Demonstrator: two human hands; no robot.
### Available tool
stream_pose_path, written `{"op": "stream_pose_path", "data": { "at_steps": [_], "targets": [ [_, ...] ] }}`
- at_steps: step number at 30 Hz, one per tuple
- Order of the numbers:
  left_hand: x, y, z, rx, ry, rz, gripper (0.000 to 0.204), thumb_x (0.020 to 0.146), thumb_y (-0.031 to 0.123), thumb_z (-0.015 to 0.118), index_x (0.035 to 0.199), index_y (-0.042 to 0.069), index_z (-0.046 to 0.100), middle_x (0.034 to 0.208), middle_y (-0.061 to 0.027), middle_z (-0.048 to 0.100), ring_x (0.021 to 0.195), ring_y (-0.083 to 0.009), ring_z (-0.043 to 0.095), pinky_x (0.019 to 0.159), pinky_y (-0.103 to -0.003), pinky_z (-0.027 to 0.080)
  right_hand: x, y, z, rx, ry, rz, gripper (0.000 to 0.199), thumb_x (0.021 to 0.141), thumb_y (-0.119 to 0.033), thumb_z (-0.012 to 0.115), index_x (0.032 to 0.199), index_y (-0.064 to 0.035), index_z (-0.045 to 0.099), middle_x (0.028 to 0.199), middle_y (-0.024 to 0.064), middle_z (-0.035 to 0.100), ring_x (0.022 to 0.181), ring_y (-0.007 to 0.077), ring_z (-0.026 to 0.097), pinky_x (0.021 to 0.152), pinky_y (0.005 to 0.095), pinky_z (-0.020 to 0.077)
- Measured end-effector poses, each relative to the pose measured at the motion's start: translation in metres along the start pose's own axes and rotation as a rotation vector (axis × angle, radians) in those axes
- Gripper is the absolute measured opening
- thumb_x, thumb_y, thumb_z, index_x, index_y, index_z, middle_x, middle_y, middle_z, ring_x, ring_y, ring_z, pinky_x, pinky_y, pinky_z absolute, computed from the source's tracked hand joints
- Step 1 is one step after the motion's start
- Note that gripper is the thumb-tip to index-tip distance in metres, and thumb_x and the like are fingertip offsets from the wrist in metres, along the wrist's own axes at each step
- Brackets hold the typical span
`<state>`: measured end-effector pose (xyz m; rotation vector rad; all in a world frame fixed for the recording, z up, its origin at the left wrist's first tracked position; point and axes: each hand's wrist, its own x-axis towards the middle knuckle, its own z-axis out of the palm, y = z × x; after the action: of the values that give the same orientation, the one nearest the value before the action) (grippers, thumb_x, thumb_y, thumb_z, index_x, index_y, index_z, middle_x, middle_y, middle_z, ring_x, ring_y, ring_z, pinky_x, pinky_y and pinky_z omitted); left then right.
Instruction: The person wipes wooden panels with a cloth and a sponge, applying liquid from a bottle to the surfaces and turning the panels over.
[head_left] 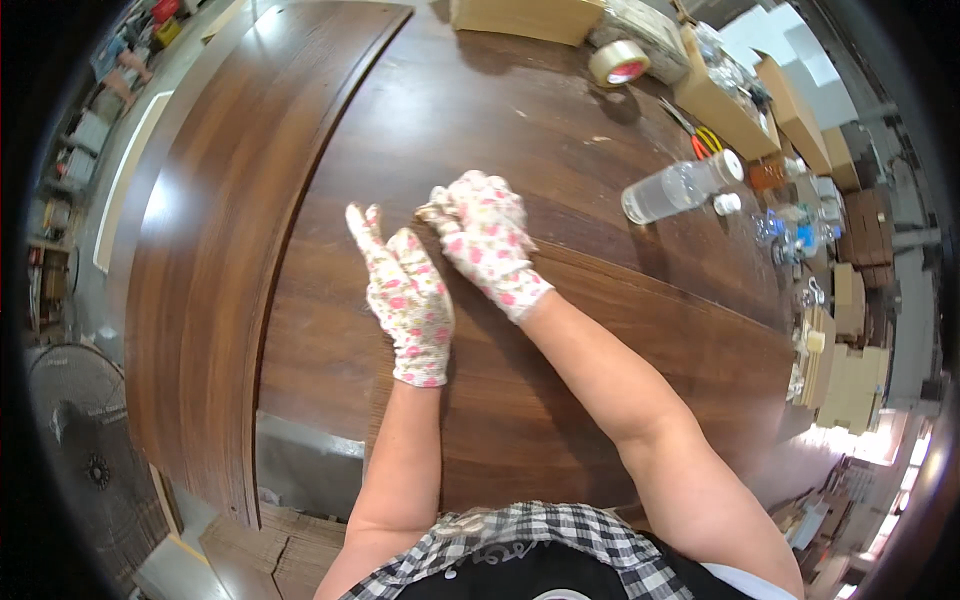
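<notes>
Both hands wear white knit gloves with pink flowers. Near the left end of a dark brown wood-grain panel (640, 340) lies my left hand (410, 305), its fingers stretched out and apart, nothing visible in them. Just up and to the right, my right hand (485, 230) is closed above the panel's far edge, thumb and fingertips pinched together. The glove tips there look brown and stained; whatever they pinch, if anything, is too small to make out. The panel rests on a brown tabletop (450, 110).
Another long brown panel (220, 200) lies along the left. At the right are a clear bottle (665, 195), a white cap (727, 204), pliers (695, 130), a tape roll (620, 64) and an open carton (730, 100). A fan (95, 460) stands lower left.
</notes>
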<state>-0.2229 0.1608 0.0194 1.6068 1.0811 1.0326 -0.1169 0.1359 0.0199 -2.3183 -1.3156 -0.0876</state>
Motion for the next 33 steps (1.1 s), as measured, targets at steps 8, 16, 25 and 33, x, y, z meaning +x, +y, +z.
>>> {"op": "stream_pose_path", "data": {
  "at_steps": [8, 16, 25, 33],
  "targets": [
    [0.003, 0.002, -0.005, 0.062, 0.054, 0.092, 0.053, 0.099, 0.015, 0.039, 0.148, 0.008, 0.019, 0.139, -0.0158, 0.047, 0.097, -0.0145, 0.057, 0.089, -0.026, 0.043, -0.094, 0.107, -0.065, 0.076, 0.314, 0.232, 0.016, 0.077, -0.023, 0.072, 0.070, -0.0114, 0.063, 0.070, 0.0068, 0.057, 0.071, 0.0267, 0.055, 0.065, 0.0383, 0.0445],
    [0.001, -0.006, -0.002, 0.030, 0.019, 0.038, 0.057, 0.097, 0.019, 0.043, 0.147, 0.006, 0.019, 0.138, -0.0167, 0.048, 0.110, -0.0258, 0.059, 0.091, -0.034, 0.045, 0.017, -0.031, 0.010, -0.078, -0.140, -0.103, 0.016, 0.075, -0.024, 0.061, 0.079, -0.0102, 0.068, 0.085, 0.0121, 0.062, 0.085, 0.0265, 0.061, 0.066, 0.0402, 0.0505],
    [0.008, -0.023, -0.009, 0.103, -0.028, 0.014, 0.052, 0.102, 0.028, 0.033, 0.149, 0.013, 0.016, 0.141, -0.0133, 0.044, 0.115, -0.0244, 0.055, 0.093, -0.032, 0.044, -0.071, 0.068, -0.052, -0.138, 0.180, 0.039, 0.009, 0.078, -0.021, 0.058, 0.075, -0.0159, 0.065, 0.071, 0.0061, 0.061, 0.070, 0.0239, 0.062, 0.062, 0.0391, 0.0501],
    [0.003, -0.018, 0.002, 0.213, -0.021, 0.059, 0.050, 0.102, 0.026, 0.034, 0.148, 0.013, 0.020, 0.136, -0.0108, 0.050, 0.110, -0.0248, 0.058, 0.088, -0.032, 0.046, -0.208, 0.270, -0.191, -0.385, 0.238, 0.720, 0.030, 0.089, -0.033, 0.055, 0.074, -0.0111, 0.068, 0.076, 0.0096, 0.067, 0.073, 0.0273, 0.061, 0.067, 0.0414, 0.0484]
  ]
}}
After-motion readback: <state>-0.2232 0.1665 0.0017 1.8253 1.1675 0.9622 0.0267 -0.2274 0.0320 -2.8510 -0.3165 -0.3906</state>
